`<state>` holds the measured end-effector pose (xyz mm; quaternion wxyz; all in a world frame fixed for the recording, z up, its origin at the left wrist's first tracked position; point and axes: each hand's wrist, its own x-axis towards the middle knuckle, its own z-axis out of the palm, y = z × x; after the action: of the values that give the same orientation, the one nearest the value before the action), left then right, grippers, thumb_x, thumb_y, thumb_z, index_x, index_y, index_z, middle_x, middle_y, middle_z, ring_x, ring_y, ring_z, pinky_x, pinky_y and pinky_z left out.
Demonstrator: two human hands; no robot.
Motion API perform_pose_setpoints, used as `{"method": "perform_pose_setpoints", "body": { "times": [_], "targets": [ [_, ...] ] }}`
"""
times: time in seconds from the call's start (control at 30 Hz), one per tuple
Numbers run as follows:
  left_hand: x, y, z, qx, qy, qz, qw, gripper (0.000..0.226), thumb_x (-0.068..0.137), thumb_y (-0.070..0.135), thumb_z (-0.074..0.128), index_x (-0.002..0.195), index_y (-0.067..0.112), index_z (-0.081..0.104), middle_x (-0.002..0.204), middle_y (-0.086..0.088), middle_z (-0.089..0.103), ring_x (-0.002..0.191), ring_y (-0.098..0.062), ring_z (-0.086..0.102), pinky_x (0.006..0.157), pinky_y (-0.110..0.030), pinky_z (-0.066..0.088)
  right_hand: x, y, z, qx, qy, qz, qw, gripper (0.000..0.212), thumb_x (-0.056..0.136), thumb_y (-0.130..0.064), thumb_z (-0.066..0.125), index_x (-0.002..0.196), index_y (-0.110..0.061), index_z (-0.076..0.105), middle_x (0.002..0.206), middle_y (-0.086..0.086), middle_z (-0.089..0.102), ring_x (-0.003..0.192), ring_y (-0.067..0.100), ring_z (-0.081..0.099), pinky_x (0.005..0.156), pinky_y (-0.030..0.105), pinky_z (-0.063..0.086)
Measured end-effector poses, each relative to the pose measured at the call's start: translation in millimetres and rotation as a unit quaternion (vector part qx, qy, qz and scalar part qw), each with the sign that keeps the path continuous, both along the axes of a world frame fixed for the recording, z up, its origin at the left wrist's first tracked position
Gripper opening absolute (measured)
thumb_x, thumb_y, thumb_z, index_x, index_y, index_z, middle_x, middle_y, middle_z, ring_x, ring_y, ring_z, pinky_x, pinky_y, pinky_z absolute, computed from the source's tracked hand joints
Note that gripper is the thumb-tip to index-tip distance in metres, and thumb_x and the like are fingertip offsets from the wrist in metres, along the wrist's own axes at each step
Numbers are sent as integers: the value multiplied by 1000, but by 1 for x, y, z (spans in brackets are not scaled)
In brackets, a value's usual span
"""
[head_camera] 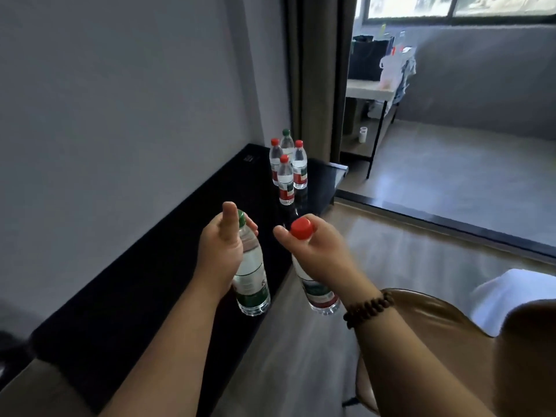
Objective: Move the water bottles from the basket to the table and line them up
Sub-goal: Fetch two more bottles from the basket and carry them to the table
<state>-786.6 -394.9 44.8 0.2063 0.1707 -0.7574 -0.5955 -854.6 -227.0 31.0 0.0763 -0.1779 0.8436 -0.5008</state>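
Head view. Black desk [150, 281] along the wall, with four bottles [285, 173] clustered upright at its far end: three red caps, one green. Left hand [224, 245] grips green-capped bottle [251, 278] over the desk's edge. Right hand [316, 251] clasps red-capped bottle [319, 291] at the neck, just beside the desk. Brown chair [427, 326] at right; curtain [319, 85] beyond. Label text unreadable.

You can read nothing: the print on the near green-capped bottle [250, 266], the near red-capped bottle [319, 291] and the 4 far bottles [285, 183] is too blurred.
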Motion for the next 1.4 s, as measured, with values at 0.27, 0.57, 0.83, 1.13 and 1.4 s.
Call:
{"method": "perform_pose_setpoints", "body": {
  "times": [0.27, 0.57, 0.83, 1.13, 1.4],
  "targets": [
    [-82, -59, -24, 42, -37, 66, 996, 36, 82, 48, 72, 91, 15, 61, 74, 7, 60, 70, -6, 58, 72, -31, 49, -108, -64, -17, -18, -36, 102, 994, 24, 88, -44, 72, 90, -25, 57, 81, -9, 61, 78, 11, 61, 84, 42, 55],
    [-186, -148, -48, 30, -20, 114, 993, 27, 92, 39, 75, 107, 18, 67, 97, 3, 75, 93, -12, 72, 89, -34, 58, -231, -155, -14, 54, -18, 167, 984, 23, 97, -47, 62, 102, -25, 67, 90, -8, 70, 85, 5, 66, 72, 22, 47],
    [-244, -189, -50, -97, -121, 102, 983, 38, 88, 39, 78, 121, 22, 69, 114, 13, 71, 101, 4, 64, 92, -18, 52, -321, -217, -8, 131, 35, 250, 959, 43, 93, -47, 68, 108, -7, 72, 106, 4, 69, 93, 14, 66, 74, 19, 52],
    [-316, -204, -74, -189, -289, 197, 918, 32, 84, 56, 75, 109, 38, 68, 91, 15, 70, 88, -8, 67, 80, -40, 58, -440, -282, -45, 259, 38, 369, 892, 35, 85, -44, 76, 92, -10, 74, 88, 8, 72, 80, 20, 68, 73, 39, 58],
    [-373, -188, -100, -70, -278, 277, 917, 26, 86, 35, 80, 109, 30, 70, 96, 16, 68, 89, 5, 63, 70, -9, 45, -510, -300, -90, 344, 35, 434, 832, 26, 81, -36, 82, 90, -15, 69, 89, 1, 67, 81, 17, 67, 67, 29, 58]
  ]
}}
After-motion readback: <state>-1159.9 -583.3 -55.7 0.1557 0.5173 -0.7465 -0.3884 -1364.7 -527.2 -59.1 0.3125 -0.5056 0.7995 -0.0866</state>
